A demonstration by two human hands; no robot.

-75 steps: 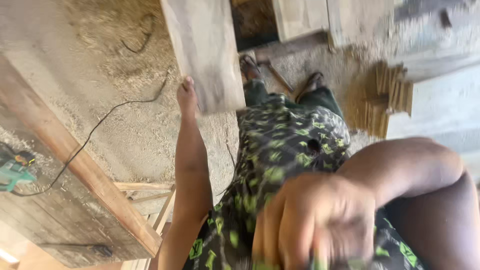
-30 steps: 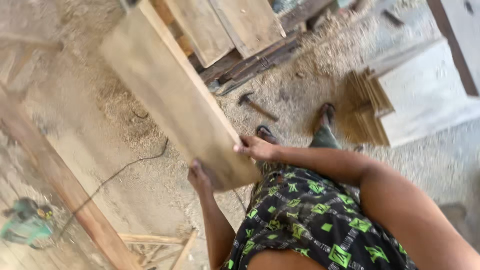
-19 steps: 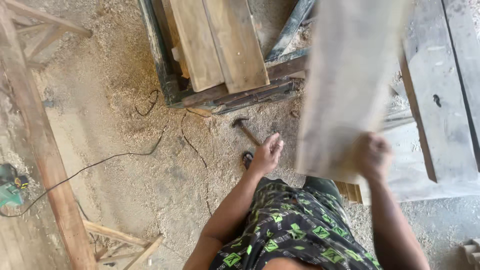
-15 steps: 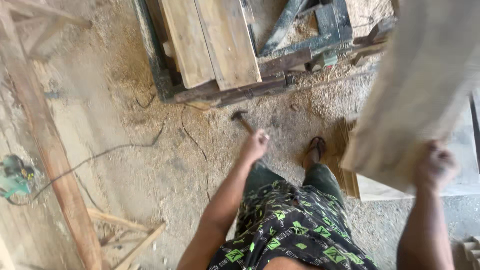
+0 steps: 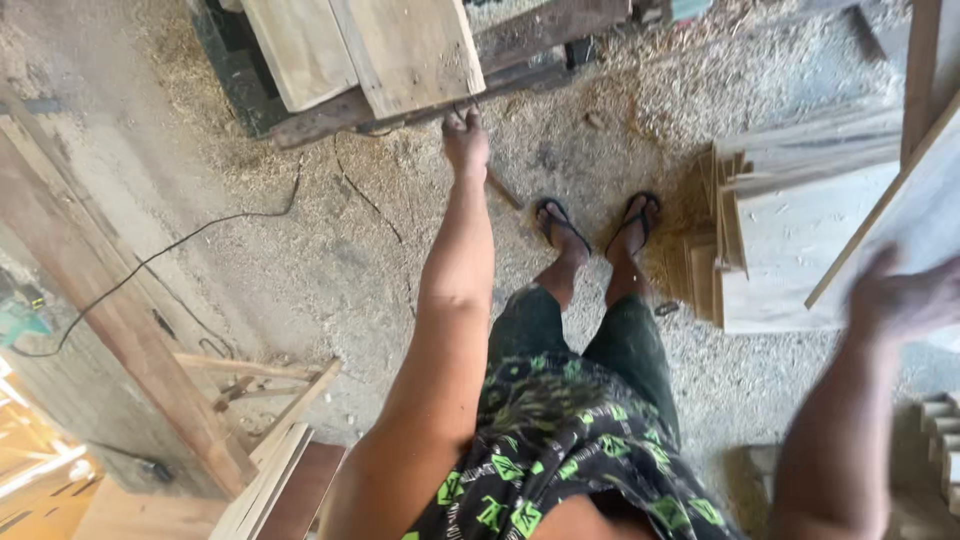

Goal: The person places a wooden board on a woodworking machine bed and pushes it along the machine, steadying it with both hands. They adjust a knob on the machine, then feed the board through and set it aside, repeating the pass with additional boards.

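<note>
Two hands, well apart. Your left hand [image 5: 466,143] reaches down to the end of the pale flat wooden plank [image 5: 405,50] lying on the dark timber frame [image 5: 330,115], fingers spread, touching or just short of its edge, can't tell which. Your right hand [image 5: 900,298], blurred, presses against the edge of a long pale wooden board [image 5: 915,225] tilted above the stack of light sawn boards [image 5: 790,240]; grip unclear. Sawdust covers the floor [image 5: 330,270].

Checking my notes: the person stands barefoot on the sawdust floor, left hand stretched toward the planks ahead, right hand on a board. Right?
Not barefoot: the head view shows dark sandals on both feet. The rest holds: left hand toward the planks, right hand on the board.
</note>
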